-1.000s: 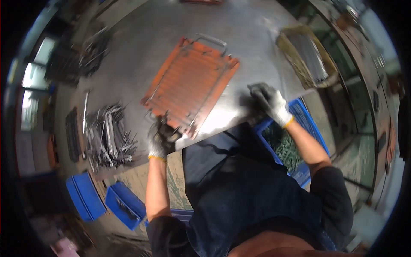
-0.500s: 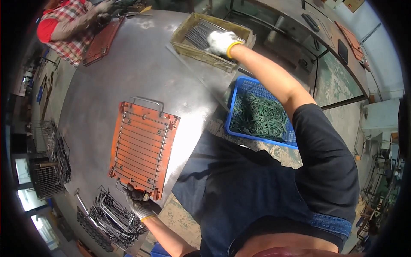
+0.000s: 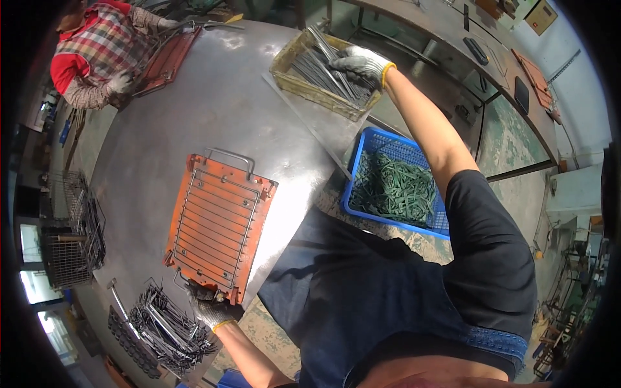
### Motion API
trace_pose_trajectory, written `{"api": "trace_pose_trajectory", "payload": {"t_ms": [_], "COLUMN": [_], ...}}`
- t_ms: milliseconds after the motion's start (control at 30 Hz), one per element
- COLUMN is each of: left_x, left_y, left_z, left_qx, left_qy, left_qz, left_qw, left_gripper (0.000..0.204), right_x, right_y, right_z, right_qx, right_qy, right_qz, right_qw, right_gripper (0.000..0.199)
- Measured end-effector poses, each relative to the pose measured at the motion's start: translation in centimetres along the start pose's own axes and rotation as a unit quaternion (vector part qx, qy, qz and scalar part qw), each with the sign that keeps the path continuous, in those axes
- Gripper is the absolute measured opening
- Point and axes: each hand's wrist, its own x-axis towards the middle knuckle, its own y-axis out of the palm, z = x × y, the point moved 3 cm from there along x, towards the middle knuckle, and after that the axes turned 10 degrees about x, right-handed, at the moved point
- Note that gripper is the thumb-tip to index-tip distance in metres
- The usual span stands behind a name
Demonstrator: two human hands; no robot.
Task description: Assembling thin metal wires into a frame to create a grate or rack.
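Metal rods (image 3: 321,42), upper centre of frame: right hand (image 3: 359,63) gripping several, ends angled above the yellowish bin (image 3: 310,94), likely set there for reach. Left hand (image 3: 210,310) at lower edge of orange fixture (image 3: 254,226), lower left, probably steadying it; can't tell if closed.

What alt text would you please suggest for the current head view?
A person's gloved right hand is among metal rods in a yellowish bin, while the gloved left hand touches the near edge of an orange plate topped by a wire grid on a table. Beyond, a co-worker handles another orange plate.
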Motion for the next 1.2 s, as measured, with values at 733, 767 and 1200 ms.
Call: {"api": "trace_pose_trajectory", "payload": {"t_ms": [733,767,1200], "left_x": [1.6,-0.2,-9.9], "left_y": [4.2,5.1,19.5], "left_z": [-2.0,-3.2,-2.3], "left_qx": [0.334,0.419,0.275], "left_qy": [0.219,0.345,0.214], "left_qz": [-0.141,-0.198,0.322], "left_qw": [0.906,0.816,0.88], "left_gripper": [0.064,0.066,0.024], "right_x": [-4.0,-4.8,-9.4], "right_y": [0.0,2.1,22.0], "right_z": [8.9,9.2,2.8], "right_qx": [0.274,0.299,-0.229], "right_qy": [-0.159,-0.159,-0.512], "right_qz": [0.058,0.084,0.296], "right_qw": [0.947,0.937,0.773], "right_gripper": [0.029,0.03,0.029]}}
